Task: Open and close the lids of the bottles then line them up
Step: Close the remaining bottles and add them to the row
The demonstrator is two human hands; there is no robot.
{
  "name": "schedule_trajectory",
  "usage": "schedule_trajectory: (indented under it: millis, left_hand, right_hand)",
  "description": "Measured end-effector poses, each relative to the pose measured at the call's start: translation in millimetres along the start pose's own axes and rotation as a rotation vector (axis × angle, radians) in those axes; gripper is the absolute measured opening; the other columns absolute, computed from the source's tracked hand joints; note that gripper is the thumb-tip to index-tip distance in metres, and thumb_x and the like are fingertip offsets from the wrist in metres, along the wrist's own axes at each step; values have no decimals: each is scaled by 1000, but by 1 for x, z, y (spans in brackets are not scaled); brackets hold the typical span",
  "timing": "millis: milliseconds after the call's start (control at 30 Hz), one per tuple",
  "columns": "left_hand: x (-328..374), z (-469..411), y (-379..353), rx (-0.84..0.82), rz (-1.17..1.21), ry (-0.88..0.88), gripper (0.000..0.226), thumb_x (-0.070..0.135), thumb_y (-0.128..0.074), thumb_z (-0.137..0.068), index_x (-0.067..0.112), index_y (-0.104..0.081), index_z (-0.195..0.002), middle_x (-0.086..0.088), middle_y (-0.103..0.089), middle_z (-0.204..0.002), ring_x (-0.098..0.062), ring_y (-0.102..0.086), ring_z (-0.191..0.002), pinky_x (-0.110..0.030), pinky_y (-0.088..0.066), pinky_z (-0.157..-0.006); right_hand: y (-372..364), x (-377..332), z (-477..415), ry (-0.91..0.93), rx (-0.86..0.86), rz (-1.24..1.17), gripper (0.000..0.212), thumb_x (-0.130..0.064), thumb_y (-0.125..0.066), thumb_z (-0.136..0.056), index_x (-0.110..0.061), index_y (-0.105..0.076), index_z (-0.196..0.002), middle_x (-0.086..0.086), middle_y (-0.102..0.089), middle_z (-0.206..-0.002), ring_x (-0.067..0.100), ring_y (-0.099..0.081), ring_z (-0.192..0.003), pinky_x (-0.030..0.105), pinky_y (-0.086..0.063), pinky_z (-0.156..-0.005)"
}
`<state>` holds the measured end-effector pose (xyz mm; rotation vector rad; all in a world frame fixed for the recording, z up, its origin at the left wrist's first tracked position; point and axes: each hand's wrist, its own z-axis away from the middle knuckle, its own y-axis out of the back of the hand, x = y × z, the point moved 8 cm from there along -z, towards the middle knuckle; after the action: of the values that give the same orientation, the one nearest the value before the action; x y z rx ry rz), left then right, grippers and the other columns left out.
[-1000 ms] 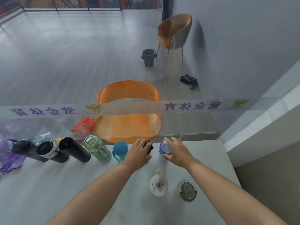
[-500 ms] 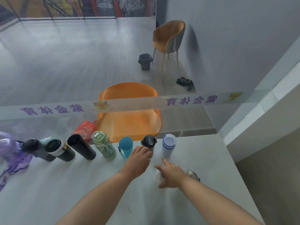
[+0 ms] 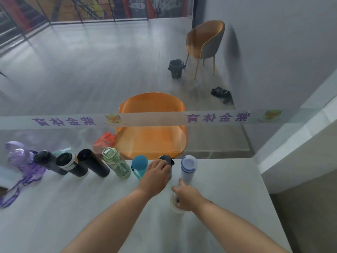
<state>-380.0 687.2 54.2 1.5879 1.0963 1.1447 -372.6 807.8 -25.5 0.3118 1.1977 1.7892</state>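
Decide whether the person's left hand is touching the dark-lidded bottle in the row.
Touching. The head view shows the left hand wrapped over the dark-lidded bottle, fingers covering its body with no gap.

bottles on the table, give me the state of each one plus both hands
purple bottle: upright, lid closed
three black bottles: upright, capped
green bottle: upright, lid shut
blue bottle: upright, capped
dark bottle: upright, gripped
white bottle: upright, lid on
clear bottle: not lined up
left hand: holding dark bottle
right hand: closing on clear bottle
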Motion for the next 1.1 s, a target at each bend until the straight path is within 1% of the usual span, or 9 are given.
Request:
schedule_trajectory:
  millis: [133, 267, 333, 467, 533, 600, 700, 833, 1100]
  left_hand:
    - [8, -4, -5, -11, 2, 18, 18, 19, -60, -89, 13, -64, -105, -3, -63, -114, -28, -55, -111, -41, -44, -99]
    - [8, -2, -11, -31, 5, 59, 21, 23, -58, -92, 15, -63, -111, -2, -62, -119, -26, -52, -117, -40, -43, -103]
    - [7, -1, -14, -44, 4, 59, 22, 25, -58, -93, 16, -63, -113, -2, -62, -121, -25, -51, -118, -40, -42, -104]
    - [8, -4, -19, -69, 10, 50, 25, 26, -55, -94, 18, -61, -117, 0, -60, -124, -23, -48, -121, -38, -40, -106]
    - [11, -8, -20, -68, 3, 29, 25, 26, -56, -93, 18, -61, -116, 0, -60, -124, -23, -48, -121, -38, -40, -105]
    - [14, -15, -20, -65, -4, 5, 25, 25, -57, -92, 17, -62, -115, -1, -61, -122, -25, -50, -120, -39, -41, -105]
    - [20, -28, -21, -79, -8, -1, 26, 26, -53, -94, 17, -60, -118, -1, -59, -124, -25, -50, -120, -39, -40, -107]
    - [30, -46, -23, -93, 36, 27, 30, 24, -59, -93, 20, -59, -122, -2, -59, -128, -26, -51, -121, -40, -41, -106]
    - [59, -71, -55, -244, 36, -10, 34, 35, -47, -101, 27, -46, -134, 4, -41, -148, -21, -36, -136, -37, -31, -114]
  right_hand:
    - [-12, 1, 2, -6, -73, 48, 69, -46, -71, -79, -20, -44, -137, 18, -24, -153, 43, -54, -115, 45, -52, -92]
    - [-20, 2, 4, -24, -86, 144, 95, -43, -83, -75, -25, -28, -150, 18, 0, -165, 40, -45, -128, 46, -52, -97]
    - [-21, 1, 4, -32, -84, 150, 94, -37, -84, -75, -22, -28, -150, 19, -2, -164, 40, -45, -128, 45, -52, -96]
    - [-15, -1, 6, -10, -31, 109, 76, -28, -77, -78, -12, -38, -141, 22, -28, -148, 38, -55, -115, 42, -50, -96]
    - [-4, 5, 6, -19, 32, 69, 63, -30, -70, -81, -12, -42, -135, 20, -38, -138, 36, -57, -109, 40, -50, -94]
    - [9, 15, 7, -29, 71, 47, 62, -36, -70, -80, -13, -44, -132, 17, -44, -132, 36, -57, -108, 40, -49, -94]
    - [24, 34, 8, -66, 98, 52, 69, -44, -73, -75, -15, -45, -131, 16, -47, -129, 37, -55, -112, 40, -45, -95]
    - [38, 64, 15, -144, 137, 16, 66, -47, -71, -73, -16, -48, -126, 14, -48, -126, 35, -54, -112, 37, -42, -94]
    - [58, 130, 26, -253, 143, -108, 69, -52, -71, -73, -20, -47, -130, 14, -42, -128, 34, -55, -110, 37, -48, -96]
